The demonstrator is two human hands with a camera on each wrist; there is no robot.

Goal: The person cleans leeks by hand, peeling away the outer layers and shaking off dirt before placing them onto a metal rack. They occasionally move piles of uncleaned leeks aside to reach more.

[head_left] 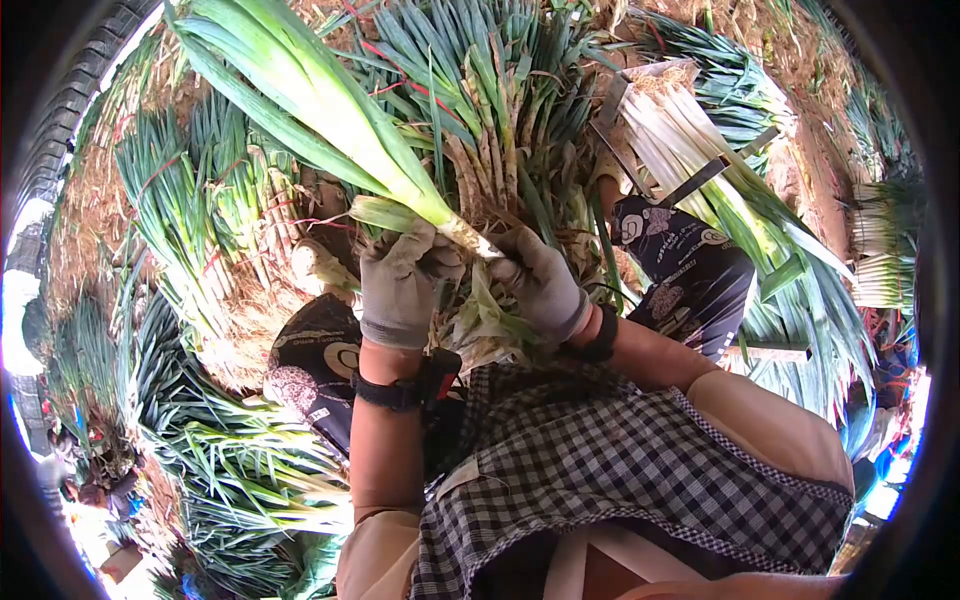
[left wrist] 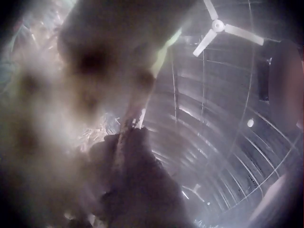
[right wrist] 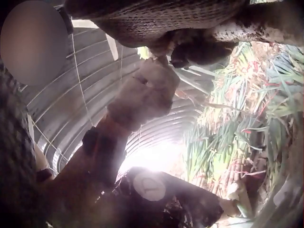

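Observation:
A leek (head_left: 345,130) slants across the head view, its green leaves up and to the left, its pale root end (head_left: 478,240) between the hands. My gloved right hand (head_left: 545,288) grips that root end with curled fingers. My gloved left hand (head_left: 402,285) has its fingers curled at the lower stalk, beside a short, bent leaf piece (head_left: 385,212). Loose, peeled leaves (head_left: 490,318) hang below the hands. In the right wrist view the dirt-specked stalk (right wrist: 261,31) lies close to the camera, with the left glove (right wrist: 147,90) beyond. Blur hides much of the left wrist view.
Tied leek bundles (head_left: 490,110) stand ahead and more bundles (head_left: 215,200) to the left. Cleaned white stalks (head_left: 680,135) lie in a metal-framed rack (head_left: 695,182) at right. Untied leeks (head_left: 250,460) lie at lower left. A checked apron (head_left: 600,450) covers the lap.

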